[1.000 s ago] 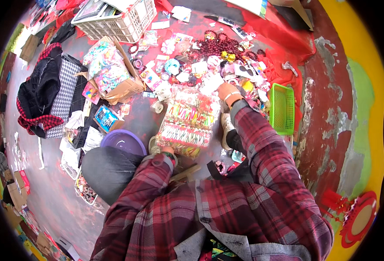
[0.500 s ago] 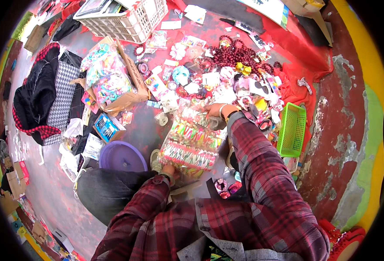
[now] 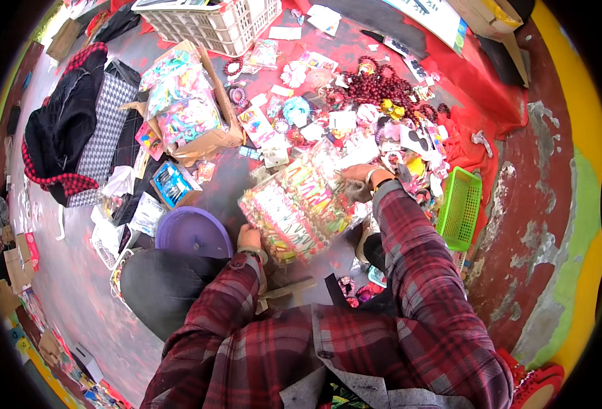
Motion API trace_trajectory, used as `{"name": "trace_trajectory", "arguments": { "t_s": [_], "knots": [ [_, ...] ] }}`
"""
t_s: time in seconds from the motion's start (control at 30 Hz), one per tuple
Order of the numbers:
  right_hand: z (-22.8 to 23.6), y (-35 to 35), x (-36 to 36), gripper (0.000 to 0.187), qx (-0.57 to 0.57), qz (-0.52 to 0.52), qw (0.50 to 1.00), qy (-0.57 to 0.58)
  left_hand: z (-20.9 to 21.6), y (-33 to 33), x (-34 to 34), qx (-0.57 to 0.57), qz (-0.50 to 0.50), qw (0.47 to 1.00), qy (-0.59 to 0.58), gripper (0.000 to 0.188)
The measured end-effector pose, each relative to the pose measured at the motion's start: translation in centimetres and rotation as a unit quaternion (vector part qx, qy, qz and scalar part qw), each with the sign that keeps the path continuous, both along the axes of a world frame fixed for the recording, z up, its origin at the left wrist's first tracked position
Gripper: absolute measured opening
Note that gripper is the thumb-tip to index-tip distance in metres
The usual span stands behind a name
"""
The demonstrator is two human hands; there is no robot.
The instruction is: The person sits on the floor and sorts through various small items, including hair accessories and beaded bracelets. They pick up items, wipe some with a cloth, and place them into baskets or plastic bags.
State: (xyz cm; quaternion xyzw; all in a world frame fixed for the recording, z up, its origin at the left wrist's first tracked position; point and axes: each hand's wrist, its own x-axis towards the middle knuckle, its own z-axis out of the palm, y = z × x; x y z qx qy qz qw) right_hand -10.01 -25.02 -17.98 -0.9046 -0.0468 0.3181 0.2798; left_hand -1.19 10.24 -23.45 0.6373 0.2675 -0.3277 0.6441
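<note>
A large clear plastic pack (image 3: 301, 211) with rows of small pink, green, yellow and white pieces is held tilted in front of me. My left hand (image 3: 249, 238) is closed on its near left edge. My right hand (image 3: 360, 173) grips its far right side, with a greyish clump (image 3: 359, 192) under the fingers that I cannot make out. Beyond the pack lies a heap of hair ties and carded trinkets (image 3: 342, 123). A pile of dark red bead strings (image 3: 376, 88) tops that heap.
At left stand a purple basin (image 3: 193, 235) and an open cardboard box (image 3: 229, 133) full of colourful bagged goods. A green plastic basket (image 3: 459, 208) is to the right. A white crate (image 3: 239, 31) stands far back. A black jacket (image 3: 66, 123) lies far left.
The pack has been raised and turned, its left side swinging up and away from me. My left hand has moved up with it; my right hand has shifted slightly right.
</note>
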Motion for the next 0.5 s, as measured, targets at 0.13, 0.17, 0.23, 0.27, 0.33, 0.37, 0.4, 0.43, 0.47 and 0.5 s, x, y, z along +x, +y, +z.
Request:
{"name": "trace_trajectory", "arguments": {
  "t_s": [0.13,0.17,0.23,0.27,0.33,0.37,0.4,0.43,0.47,0.5],
  "knots": [
    [1.1,-1.2,0.1,0.023,0.033,-0.078,0.996,0.026,0.0,0.2,2.4,0.033,-0.048,0.998,-0.024,0.02],
    [1.8,-1.6,0.2,0.024,0.023,-0.094,0.995,0.02,-0.9,0.8,3.7,-0.06,-0.076,0.995,-0.017,0.018],
    [3.0,-3.7,-0.7,0.028,-0.001,-0.146,0.989,0.0,-0.5,-0.3,5.8,-0.185,-0.093,0.978,0.016,0.012],
    [4.1,-4.3,-0.5,0.031,-0.004,-0.176,0.984,-0.002,-0.3,-1.1,6.7,-0.207,-0.038,0.978,0.014,0.009],
    [8.2,-4.5,-0.2,0.03,0.012,-0.287,0.956,0.068,5.2,-3.5,7.9,-0.138,-0.078,0.987,-0.035,0.01],
    [10.5,-4.8,-0.5,0.03,0.016,-0.349,0.932,0.098,11.5,-5.3,8.5,-0.043,-0.169,0.981,-0.084,0.013],
    [13.8,-3.8,0.6,0.028,0.056,-0.361,0.928,0.075,14.7,-5.0,9.3,-0.026,-0.16,0.981,-0.103,0.015],
    [17.1,-3.2,0.8,0.026,0.087,-0.38,0.919,0.056,17.1,-4.9,10.1,-0.045,-0.143,0.983,-0.107,0.016],
    [19.1,-3.1,0.6,0.025,0.126,-0.433,0.891,0.058,19.5,-4.9,10.8,-0.078,-0.125,0.983,-0.106,0.017],
    [20.8,-3.1,0.4,0.024,0.165,-0.483,0.858,0.062,21.9,-4.8,11.7,-0.112,-0.109,0.982,-0.106,0.018]
  ]
}}
